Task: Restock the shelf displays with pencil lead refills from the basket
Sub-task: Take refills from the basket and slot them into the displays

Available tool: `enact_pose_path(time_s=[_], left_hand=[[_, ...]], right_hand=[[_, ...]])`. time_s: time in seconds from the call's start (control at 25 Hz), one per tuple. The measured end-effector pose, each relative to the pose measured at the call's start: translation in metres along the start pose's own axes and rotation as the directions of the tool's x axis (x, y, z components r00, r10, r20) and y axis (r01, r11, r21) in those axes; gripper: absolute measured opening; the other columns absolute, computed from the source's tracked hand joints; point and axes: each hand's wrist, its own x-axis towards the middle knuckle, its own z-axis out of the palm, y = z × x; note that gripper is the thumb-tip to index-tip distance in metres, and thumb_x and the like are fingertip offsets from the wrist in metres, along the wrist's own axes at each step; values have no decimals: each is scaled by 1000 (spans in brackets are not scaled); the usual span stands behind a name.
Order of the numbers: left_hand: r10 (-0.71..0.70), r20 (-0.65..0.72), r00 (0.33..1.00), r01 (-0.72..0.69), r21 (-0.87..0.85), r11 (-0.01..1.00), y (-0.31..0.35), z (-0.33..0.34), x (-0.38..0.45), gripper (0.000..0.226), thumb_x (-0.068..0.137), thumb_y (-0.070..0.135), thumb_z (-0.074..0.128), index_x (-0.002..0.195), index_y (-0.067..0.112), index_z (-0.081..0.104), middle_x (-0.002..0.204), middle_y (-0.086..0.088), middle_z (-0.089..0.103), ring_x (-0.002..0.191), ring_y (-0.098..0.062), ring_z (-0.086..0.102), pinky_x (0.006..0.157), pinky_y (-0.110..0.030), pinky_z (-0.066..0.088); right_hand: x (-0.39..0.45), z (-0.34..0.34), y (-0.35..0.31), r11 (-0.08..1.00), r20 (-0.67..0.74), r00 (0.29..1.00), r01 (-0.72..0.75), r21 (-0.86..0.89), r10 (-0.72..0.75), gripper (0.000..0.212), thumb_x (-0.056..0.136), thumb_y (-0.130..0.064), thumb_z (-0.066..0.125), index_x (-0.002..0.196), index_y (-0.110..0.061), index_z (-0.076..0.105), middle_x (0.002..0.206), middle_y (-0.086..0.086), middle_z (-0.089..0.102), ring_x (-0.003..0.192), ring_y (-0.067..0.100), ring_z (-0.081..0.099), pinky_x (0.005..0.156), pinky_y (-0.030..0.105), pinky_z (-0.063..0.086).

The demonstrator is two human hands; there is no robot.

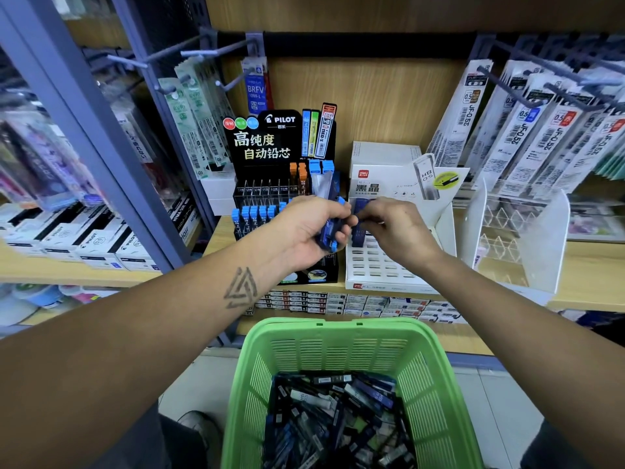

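A green basket sits low in front of me, with several dark lead refill cases lying in its bottom. My left hand grips a small bunch of blue-capped refill cases in front of the black Pilot display. My right hand pinches one dark blue refill case just right of that bunch, over the upper slots of the white Deli display. Blue-capped refills fill the Pilot display's front row.
Hanging refill packets on hooks crowd the back right and back left. An empty clear acrylic rack stands to the right of the white display. Boxed stock lines the shelf edge below. White Pilot boxes sit on the left shelf.
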Motion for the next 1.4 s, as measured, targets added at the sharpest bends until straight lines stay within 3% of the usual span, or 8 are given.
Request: enact_pose_path(time_s=[0.16, 0.28, 0.4, 0.6, 0.76, 1.04, 1.2, 1.4], left_hand=[[-28, 34, 999, 27, 21, 999, -4, -1, 1, 12, 94, -5, 52, 97, 4, 60, 70, -12, 60, 48, -14, 49, 38, -17, 37], [-84, 80, 993, 79, 59, 995, -8, -1, 1, 14, 94, -4, 51, 94, 7, 60, 70, -10, 59, 49, -13, 48, 38, -17, 35], [-117, 117, 986, 106, 97, 990, -13, 2, 0, 14, 92, -8, 51, 97, 3, 59, 73, -13, 60, 52, -14, 50, 40, -18, 37], [-144, 180, 973, 119, 143, 982, -19, 11, -2, 19, 91, -8, 52, 102, 7, 56, 74, -12, 60, 55, -14, 50, 40, -18, 37], [-160, 233, 959, 128, 145, 981, -20, 12, -4, 11, 93, -3, 55, 96, 7, 57, 73, -9, 59, 55, -13, 48, 40, -17, 34], [-127, 178, 976, 116, 72, 991, -15, 5, -1, 17, 94, 4, 61, 110, 4, 56, 71, -12, 60, 48, -11, 46, 35, -16, 31], [-86, 149, 985, 70, 104, 992, -12, 3, -1, 22, 92, 2, 64, 113, 5, 57, 71, -13, 59, 47, -12, 44, 36, -16, 29], [-47, 135, 990, 34, 100, 994, -10, 4, 0, 8, 96, 3, 59, 104, 0, 60, 70, -15, 60, 47, -13, 44, 35, -17, 28]], right_hand=[[1, 3, 4, 976, 13, 997, -75, -206, 79, 25, 94, -13, 63, 113, -23, 76, 98, 1, 55, 90, 22, 57, 74, 38, 49], [5, -4, -9, 945, -19, 969, -235, 228, 245, 23, 93, -6, 63, 109, -17, 75, 90, 1, 62, 80, 16, 58, 77, 30, 48], [8, -24, -25, 575, 214, 895, -419, 703, 391, 15, 95, -16, 66, 101, -5, 72, 81, 8, 68, 70, 19, 57, 64, 29, 44], [1, -33, -22, 467, 348, 878, -471, 748, 328, 31, 74, -17, 78, 101, -2, 72, 80, 7, 72, 69, 17, 60, 66, 27, 48], [1, -41, -17, 275, 362, 833, -496, 823, 418, 17, 83, 6, 69, 100, 3, 70, 74, 7, 72, 65, 15, 64, 65, 23, 52], [2, -55, -1, 120, 356, 761, -490, 864, 543, 14, 91, 6, 59, 89, -7, 62, 73, 7, 67, 65, 20, 66, 56, 22, 53], [1, -53, 0, 161, 379, 792, -503, 849, 478, 8, 88, -3, 68, 87, -8, 62, 76, 9, 65, 64, 20, 64, 58, 22, 54], [-5, -50, 3, 431, 470, 825, -565, 703, 315, 27, 70, -3, 77, 95, -4, 67, 77, 14, 66, 66, 23, 66, 65, 29, 54]])
